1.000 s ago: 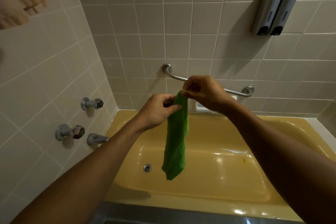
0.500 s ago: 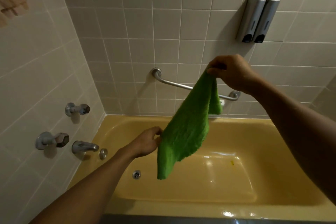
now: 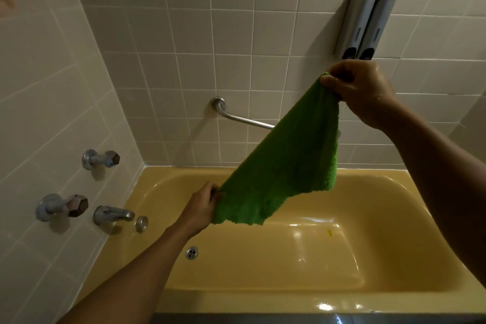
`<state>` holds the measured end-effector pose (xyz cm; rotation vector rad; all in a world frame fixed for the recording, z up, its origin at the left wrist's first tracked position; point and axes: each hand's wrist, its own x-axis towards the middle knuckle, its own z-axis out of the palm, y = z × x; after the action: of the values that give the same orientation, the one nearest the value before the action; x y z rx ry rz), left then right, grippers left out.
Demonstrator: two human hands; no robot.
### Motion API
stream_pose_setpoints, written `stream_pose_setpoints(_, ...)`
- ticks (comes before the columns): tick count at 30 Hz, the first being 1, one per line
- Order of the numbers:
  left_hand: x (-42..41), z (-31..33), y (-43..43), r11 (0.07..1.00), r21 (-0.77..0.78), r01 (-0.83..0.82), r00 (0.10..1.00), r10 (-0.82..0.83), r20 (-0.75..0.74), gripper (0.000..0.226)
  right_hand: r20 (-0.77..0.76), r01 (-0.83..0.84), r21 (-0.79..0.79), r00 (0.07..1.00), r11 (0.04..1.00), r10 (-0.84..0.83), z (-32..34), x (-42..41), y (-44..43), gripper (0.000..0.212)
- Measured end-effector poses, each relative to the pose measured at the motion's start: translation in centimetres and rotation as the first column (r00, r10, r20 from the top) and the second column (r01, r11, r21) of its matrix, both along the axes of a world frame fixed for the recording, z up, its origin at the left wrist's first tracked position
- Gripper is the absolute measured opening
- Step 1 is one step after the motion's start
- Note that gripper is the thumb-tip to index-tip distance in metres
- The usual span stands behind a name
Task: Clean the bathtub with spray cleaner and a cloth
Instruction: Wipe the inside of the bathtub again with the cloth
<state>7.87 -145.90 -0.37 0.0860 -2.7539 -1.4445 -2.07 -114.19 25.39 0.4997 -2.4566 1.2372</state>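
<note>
A green cloth point(image 3: 286, 163) hangs stretched on a slant above the yellow bathtub point(image 3: 394, 265). My right hand point(image 3: 360, 89) pinches its upper corner, high up near the wall. My left hand point(image 3: 202, 205) grips its lower left corner, just over the tub's left end. The cloth's lower edge hangs loose between them. A small yellow spot point(image 3: 329, 231) lies on the tub floor. No spray cleaner is in view.
A metal grab bar point(image 3: 236, 116) runs along the back wall, partly behind the cloth. Two silver dispensers point(image 3: 364, 26) hang above my right hand. Two taps point(image 3: 101, 159) point(image 3: 61, 208) and a spout point(image 3: 113, 214) stick out of the left wall. The drain point(image 3: 192, 252) sits below.
The cloth, first a narrow hanging strip held at the top by both hands, has been spread out. My right hand rose to the right and my left hand dropped to the lower corner.
</note>
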Motion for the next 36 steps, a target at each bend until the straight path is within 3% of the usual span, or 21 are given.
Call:
stream_pose_setpoints(2,0.1,-0.3,-0.3,1.000,0.007,-0.010,1.000,0.010,0.015,0.008,0.010,-0.003,-0.007,1.000,1.000,0.003,-0.5,-0.1,0.5,0.012)
stream_pose_setpoints(10,0.4,-1.9,-1.5,0.994,-0.027,-0.108,0.990,0.110,0.092,0.011,0.123,0.084,-0.099,0.990,0.992,-0.072,-3.6,-1.0,2.8,0.020)
stream_pose_setpoints(15,-0.3,-0.1,-1.0,0.933,0.197,-0.300,0.944,0.261,0.200,0.020,0.271,0.166,-0.065,0.952,0.984,-0.143,-9.5,-1.9,2.8,0.015)
stream_pose_setpoints(19,-1.4,3.2,1.7,0.849,0.410,-0.334,0.916,0.189,0.355,0.010,0.454,0.136,-0.161,0.890,0.977,-0.049,-15.8,-1.3,0.6,0.005)
stream_pose_setpoints(25,-2.6,3.9,4.2,0.815,0.458,-0.354,0.872,0.111,0.477,0.009,0.608,0.145,-0.297,0.791,0.944,0.070,-21.2,0.7,-3.2,0.005)
stream_pose_setpoints(31,-1.8,2.7,6.0,0.810,0.446,-0.381,0.866,0.144,0.479,0.019,0.621,0.038,-0.360,0.755,0.932,0.210,-23.8,3.3,-6.2,0.012)
stream_pose_setpoints(36,-1.1,1.8,6.8,0.801,0.422,-0.424,0.856,0.204,0.474,0.019,0.530,-0.041,-0.199,0.836,0.979,0.143,-25.3,5.0,-7.3,0.012)
